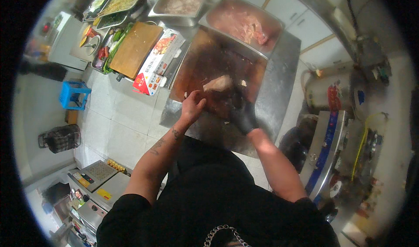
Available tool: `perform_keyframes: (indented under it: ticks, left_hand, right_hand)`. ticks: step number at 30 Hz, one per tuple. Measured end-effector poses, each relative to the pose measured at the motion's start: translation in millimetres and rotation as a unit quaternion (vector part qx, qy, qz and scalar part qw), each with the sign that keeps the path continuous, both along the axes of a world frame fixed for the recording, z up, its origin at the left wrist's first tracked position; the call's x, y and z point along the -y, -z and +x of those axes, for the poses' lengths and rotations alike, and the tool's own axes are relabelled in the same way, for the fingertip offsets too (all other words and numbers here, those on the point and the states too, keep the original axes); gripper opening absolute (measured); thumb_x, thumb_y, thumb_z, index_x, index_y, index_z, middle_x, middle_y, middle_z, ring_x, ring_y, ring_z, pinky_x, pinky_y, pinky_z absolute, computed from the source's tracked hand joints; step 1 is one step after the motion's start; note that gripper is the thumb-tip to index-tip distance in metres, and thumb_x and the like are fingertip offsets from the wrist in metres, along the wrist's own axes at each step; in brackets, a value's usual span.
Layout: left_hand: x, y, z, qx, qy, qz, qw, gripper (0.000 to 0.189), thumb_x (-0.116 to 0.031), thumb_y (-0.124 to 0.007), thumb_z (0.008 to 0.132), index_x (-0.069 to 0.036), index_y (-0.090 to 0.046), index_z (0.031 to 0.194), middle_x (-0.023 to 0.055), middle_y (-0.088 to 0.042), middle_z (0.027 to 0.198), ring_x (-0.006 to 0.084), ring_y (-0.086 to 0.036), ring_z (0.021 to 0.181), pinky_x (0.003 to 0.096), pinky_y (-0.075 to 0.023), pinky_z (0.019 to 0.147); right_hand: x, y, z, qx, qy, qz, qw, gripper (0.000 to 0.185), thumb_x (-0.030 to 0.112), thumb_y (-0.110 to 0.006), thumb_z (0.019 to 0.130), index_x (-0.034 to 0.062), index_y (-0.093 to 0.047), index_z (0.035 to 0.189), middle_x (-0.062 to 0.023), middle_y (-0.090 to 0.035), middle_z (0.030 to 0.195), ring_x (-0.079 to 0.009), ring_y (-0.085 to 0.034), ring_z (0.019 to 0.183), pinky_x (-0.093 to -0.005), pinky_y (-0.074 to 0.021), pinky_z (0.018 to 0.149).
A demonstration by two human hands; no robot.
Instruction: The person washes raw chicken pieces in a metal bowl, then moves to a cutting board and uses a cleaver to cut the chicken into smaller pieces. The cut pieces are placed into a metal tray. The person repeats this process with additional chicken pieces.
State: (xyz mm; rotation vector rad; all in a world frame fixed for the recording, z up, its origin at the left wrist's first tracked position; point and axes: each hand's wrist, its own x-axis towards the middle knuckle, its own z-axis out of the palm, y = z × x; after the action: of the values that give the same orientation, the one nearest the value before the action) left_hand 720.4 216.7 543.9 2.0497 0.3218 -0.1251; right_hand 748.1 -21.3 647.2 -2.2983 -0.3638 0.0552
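Observation:
A pale piece of raw meat (218,83), perhaps poultry, lies on a dark, stained cutting board (203,55) in front of me. My bare left hand (193,105) is at the board's near left edge, fingers curled, just below the meat's left end; whether it grips anything is unclear. My right hand (244,114), in a black glove, is at the near right of the board, beside the meat. Its fingers blend into the dark surface, so what it holds cannot be told. Small pale scraps (243,83) lie on the board.
A steel pan of raw meat (206,20) stands beyond the board, with another steel pan (153,12) left of it. A printed box (149,68), a wooden board (137,50) and a tray of vegetables (106,71) are on the left. The metal tabletop (278,80) extends right.

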Motion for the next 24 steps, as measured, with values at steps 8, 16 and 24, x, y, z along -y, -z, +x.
perform_keyframes:
  ticks: [8, 16, 24]
  left_hand:
    - [1, 15, -18, -0.008, -0.016, -0.003, 1.0, 0.036, -0.018, -0.077, 0.098, -0.004, -0.07, 0.13, 0.0135, -0.081, 0.115, 0.0257, -0.078, 0.106, 0.0377, -0.0605, 0.096]
    - [4, -4, -21, 0.044, -0.013, 0.009, 0.999, 0.041, -0.016, -0.083, 0.094, -0.005, -0.069, 0.131, 0.0157, -0.077, 0.121, 0.0304, -0.076, 0.109, 0.0411, -0.0595, 0.097]
    - [11, -35, 32, 0.237, 0.07, 0.135, 0.96, 0.05, -0.017, -0.083, 0.093, -0.006, -0.067, 0.139, 0.0198, -0.067, 0.138, 0.0427, -0.066, 0.125, 0.0457, -0.0556, 0.106]
  right_hand:
    - [-13, -149, 37, 0.077, 0.058, 0.244, 0.965, 0.021, 0.01, -0.074, 0.104, 0.0019, -0.07, 0.123, -0.0153, -0.076, 0.105, -0.0231, -0.072, 0.103, -0.0406, -0.0585, 0.09]
    - [-7, 40, 4, -0.156, 0.039, 0.094, 0.983, 0.038, 0.017, -0.058, 0.104, 0.0007, -0.065, 0.138, -0.0242, -0.072, 0.128, -0.042, -0.068, 0.123, -0.0453, -0.0541, 0.106]
    - [28, 96, 21, -0.175, -0.088, -0.009, 0.981, 0.057, 0.027, -0.066, 0.105, 0.0095, -0.052, 0.157, -0.0236, -0.06, 0.149, -0.0393, -0.059, 0.134, -0.0459, -0.0509, 0.112]
